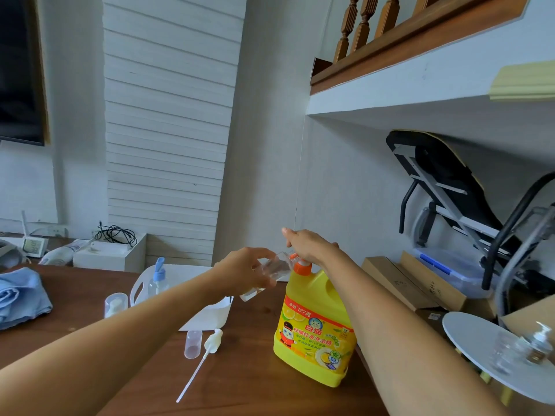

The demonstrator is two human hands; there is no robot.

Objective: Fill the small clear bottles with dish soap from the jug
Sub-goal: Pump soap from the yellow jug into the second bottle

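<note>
Left hand (244, 270): wrapped around a small clear bottle (270, 276), fingers curled over its body, a firm hold, and the bottle is tipped right over on a slant.
Bottle mouth: angled up and toward the orange pump top (302, 267) of the jug, right against its spout as far as the view allows.
Right hand (309, 246): palm down on top of that pump, pressing flat, thumb poking out to the far side; whether the fingers curl around anything is hidden under the hand.
Yellow jug (315, 328): upright on the brown table (246, 382), directly beneath the right hand, just to the right of the gripped bottle.
Soap level: cannot tell, the bottle is too blurred and clear to read.
Below the grip, toward the person: a loose white pump with its long dip tube (199, 361) lies flat on the table, and a clear cap (193, 343) lies just beside it.
Left of the grip: a white tub (180, 283) holding a bottle with a blue pump (158, 277), and a small capped bottle (115, 304) standing just beyond it.
Far left: a blue cloth (22, 295) bunched on the table.
Far right of the grip: a round white tray (474, 334) off the table edge, carrying more small clear bottles (519, 349), one with a pump fitted.
</note>
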